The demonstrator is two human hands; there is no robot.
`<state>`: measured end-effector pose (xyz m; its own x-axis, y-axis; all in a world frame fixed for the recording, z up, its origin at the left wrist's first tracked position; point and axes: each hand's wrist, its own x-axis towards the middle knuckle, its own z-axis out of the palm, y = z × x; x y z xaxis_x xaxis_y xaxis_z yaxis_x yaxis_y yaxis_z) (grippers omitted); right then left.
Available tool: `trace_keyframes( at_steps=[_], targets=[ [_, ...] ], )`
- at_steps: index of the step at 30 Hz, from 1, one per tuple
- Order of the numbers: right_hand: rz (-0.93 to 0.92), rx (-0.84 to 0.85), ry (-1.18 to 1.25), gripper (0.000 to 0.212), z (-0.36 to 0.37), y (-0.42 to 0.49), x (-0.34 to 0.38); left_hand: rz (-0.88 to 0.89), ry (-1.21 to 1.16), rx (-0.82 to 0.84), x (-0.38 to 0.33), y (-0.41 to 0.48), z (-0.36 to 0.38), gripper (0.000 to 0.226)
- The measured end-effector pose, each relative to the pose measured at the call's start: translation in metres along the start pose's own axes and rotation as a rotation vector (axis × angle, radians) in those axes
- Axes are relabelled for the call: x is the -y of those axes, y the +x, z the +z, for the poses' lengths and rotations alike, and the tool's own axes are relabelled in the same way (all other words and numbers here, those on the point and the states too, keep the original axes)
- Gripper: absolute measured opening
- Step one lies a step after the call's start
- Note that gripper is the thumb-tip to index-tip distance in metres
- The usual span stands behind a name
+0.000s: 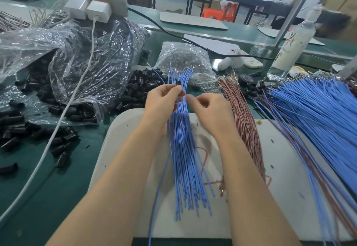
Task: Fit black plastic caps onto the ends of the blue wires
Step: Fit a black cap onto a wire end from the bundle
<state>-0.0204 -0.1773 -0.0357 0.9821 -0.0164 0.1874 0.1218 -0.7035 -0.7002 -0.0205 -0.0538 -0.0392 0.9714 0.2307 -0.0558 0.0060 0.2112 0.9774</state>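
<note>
My left hand (164, 102) grips a bundle of blue wires (183, 158) that fans upward and hangs down over a white board (280, 197). Its thumb and forefinger pinch a black plastic cap (178, 83) near the wires' upper ends. My right hand (210, 110) is right beside the bundle, fingers curled and blurred; whether it holds a wire I cannot tell. Loose black caps (139, 89) lie heaped to the left of the hands, and more spill from a clear plastic bag (77, 58).
A big pile of blue wires (318, 114) lies at the right, brown wires (245, 122) between it and my hands. A white charger cable (63, 110) crosses the green table. A small bag of metal parts (185, 58), a bottle (289, 46) and black tape (248, 79) stand behind.
</note>
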Motion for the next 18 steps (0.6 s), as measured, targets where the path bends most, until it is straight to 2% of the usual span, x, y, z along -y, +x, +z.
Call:
trace_keyframes(
  at_steps=[2,3,5,6,8,12,15,18],
  targets=[
    [0.128,-0.251,-0.187,0.037,-0.018,0.008,-0.020,-0.024,-0.039,-0.055,-0.001,0.004,-0.005,0.014],
    [0.250,-0.314,-0.265,0.039,-0.027,0.010,-0.030,-0.034,-0.062,-0.072,-0.001,0.005,-0.008,0.015],
    [0.474,-0.268,-0.352,0.043,-0.036,0.013,-0.046,-0.046,-0.110,-0.096,-0.002,0.007,-0.011,0.013],
    [0.527,-0.229,-0.354,0.042,-0.036,0.015,-0.051,-0.048,-0.127,-0.105,-0.001,0.007,-0.011,0.011],
    [0.542,-0.224,-0.305,0.035,-0.033,0.017,-0.056,-0.049,-0.135,-0.113,-0.001,0.007,-0.010,0.010],
    [0.489,-0.342,-0.173,0.016,-0.033,0.018,-0.060,-0.067,-0.127,-0.096,-0.001,0.006,-0.009,0.007],
    [0.452,-0.424,-0.153,0.016,-0.035,0.015,-0.061,-0.079,-0.121,-0.078,-0.001,0.005,-0.008,0.009],
    [0.452,-0.419,-0.152,0.017,-0.034,0.015,-0.062,-0.086,-0.122,-0.070,-0.001,0.004,-0.008,0.009]
  ],
)
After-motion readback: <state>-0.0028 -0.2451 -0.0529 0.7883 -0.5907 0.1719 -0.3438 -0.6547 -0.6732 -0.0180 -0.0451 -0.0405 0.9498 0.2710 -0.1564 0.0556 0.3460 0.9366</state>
